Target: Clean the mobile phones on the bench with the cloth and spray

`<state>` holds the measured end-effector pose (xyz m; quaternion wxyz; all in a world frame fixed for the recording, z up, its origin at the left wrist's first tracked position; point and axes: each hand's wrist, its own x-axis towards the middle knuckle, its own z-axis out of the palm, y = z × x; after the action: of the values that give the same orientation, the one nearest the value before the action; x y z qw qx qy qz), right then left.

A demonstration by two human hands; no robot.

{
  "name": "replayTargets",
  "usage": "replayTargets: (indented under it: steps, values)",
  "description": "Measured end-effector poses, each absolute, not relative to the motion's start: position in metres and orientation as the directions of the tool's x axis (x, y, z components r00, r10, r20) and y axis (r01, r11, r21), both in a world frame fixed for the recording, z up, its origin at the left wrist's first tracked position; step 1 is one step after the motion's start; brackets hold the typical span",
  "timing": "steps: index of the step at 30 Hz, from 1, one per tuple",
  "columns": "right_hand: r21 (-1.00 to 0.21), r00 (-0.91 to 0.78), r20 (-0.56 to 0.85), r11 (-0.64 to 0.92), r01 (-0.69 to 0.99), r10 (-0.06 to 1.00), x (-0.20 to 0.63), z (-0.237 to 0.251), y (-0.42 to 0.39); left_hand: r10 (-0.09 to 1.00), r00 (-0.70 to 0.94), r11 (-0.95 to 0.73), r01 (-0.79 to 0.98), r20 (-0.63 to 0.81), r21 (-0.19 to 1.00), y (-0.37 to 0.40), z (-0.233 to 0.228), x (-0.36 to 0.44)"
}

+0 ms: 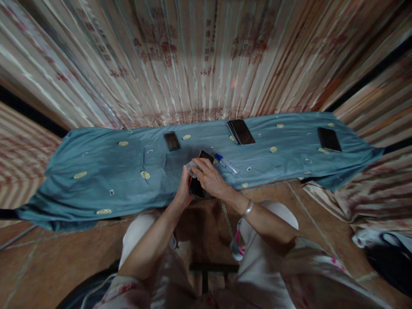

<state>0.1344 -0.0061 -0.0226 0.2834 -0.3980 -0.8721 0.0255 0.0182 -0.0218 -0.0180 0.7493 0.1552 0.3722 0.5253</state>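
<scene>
Phone (pixel 197 187): we find it at the near edge of the bench cover (pixel 96 161), in front of the person and between the two hands, dark face upward. Its upper portion is covered by the fingers. A dark piece (pixel 206 155) shows just beyond the right fingers; we cannot tell whether it is the far end of the same unit or a separate one. If it is the same, we judge the long axis to run away from the person, leaning a little to the right.

Left hand (pixel 184 189): lies along the phone's left side, touching, thumb raised. We judge it clamped on that edge, though its fingers are mostly hidden.

Right hand (pixel 210 178): crosses over the phone from the right, fingers bent and bunched together on a pale wipe (pixel 192 166). Its thumb is not clearly visible. The exposed lower face lies on the near side of these fingertips, towards the person; the wipe sits on the far side of that face, beside the left thumb.

Nearness: both hands are at the phone; neither is farther off. The bottle (pixel 227 164), blue-capped and lying on its side, is nearer the right hand, just beyond it and untouched.
</scene>
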Motion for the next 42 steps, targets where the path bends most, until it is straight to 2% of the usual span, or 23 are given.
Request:
replayTargets:
  steps: [5,12,18,22,25,33,42]
  values:
    - [-0.255,-0.59,0.47,0.742,0.62,0.656,0.126,-0.02,-0.02,0.908,0.092,0.368,-0.64,-0.408,0.675,-0.017,-0.026,0.013]
    - [-0.21,-0.639,0.466,0.778,0.592,0.612,0.12,-0.023,-0.031,0.834,0.083,0.477,-0.607,-0.546,0.636,-0.016,-0.028,0.007]
    - [-0.21,-0.626,0.489,0.778,0.592,0.608,0.124,-0.019,-0.025,0.856,0.081,0.457,-0.581,-0.511,0.674,-0.015,-0.026,0.009]
    - [-0.228,-0.578,0.491,0.736,0.637,0.652,0.135,-0.017,-0.009,0.911,0.106,0.376,-0.608,-0.399,0.699,-0.018,-0.02,0.017]
    - [-0.238,-0.533,0.471,0.683,0.691,0.703,0.144,-0.015,0.004,0.915,0.167,0.395,-0.566,-0.368,0.724,-0.022,-0.016,0.02]
    - [-0.357,-0.378,0.461,0.558,0.749,0.803,0.164,-0.005,0.027,0.889,0.281,0.452,-0.409,-0.362,0.793,-0.03,-0.015,0.016]
    - [-0.61,-0.164,0.451,0.437,0.661,0.877,0.172,-0.019,0.041,0.909,0.231,0.418,-0.503,-0.348,0.757,-0.028,-0.003,0.012]
